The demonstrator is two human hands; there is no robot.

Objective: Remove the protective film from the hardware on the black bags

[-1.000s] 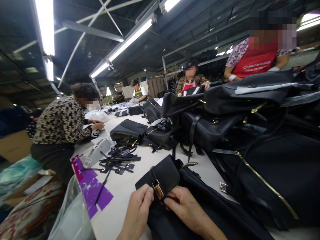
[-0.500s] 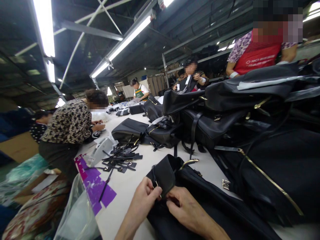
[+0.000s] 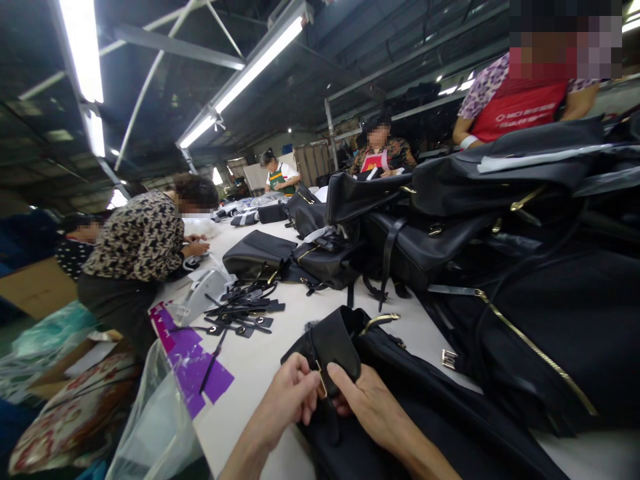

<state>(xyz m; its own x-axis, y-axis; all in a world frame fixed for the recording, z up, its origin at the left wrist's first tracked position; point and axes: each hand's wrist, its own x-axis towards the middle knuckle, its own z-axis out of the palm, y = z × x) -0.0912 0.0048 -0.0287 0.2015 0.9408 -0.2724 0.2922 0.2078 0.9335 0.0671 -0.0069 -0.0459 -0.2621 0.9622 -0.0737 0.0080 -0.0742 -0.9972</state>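
Observation:
A black bag (image 3: 425, 407) lies at the table's near edge, its rounded flap (image 3: 340, 347) facing me. On the flap is a gold buckle (image 3: 321, 380), with a narrow black strap end (image 3: 330, 423) hanging below it. My left hand (image 3: 293, 390) is closed in a pinch at the buckle's left side; the fingertips partly hide what they grip. My right hand (image 3: 373, 403) holds the flap, thumb flat on its front and fingers tucked beneath. A gold zip (image 3: 380, 321) curves along the bag's opening behind the flap.
Loose black straps with metal rings (image 3: 245, 310) lie left of the bag, beside purple tape (image 3: 200, 373) on the table edge. Black bags (image 3: 440, 247) are heaped on the right. A co-worker (image 3: 135, 233) bends over the table at left; others stand across it.
My right thumb has moved onto the front of the flap. The strap end now shows below the buckle, where my right hand was. The flap has tilted slightly.

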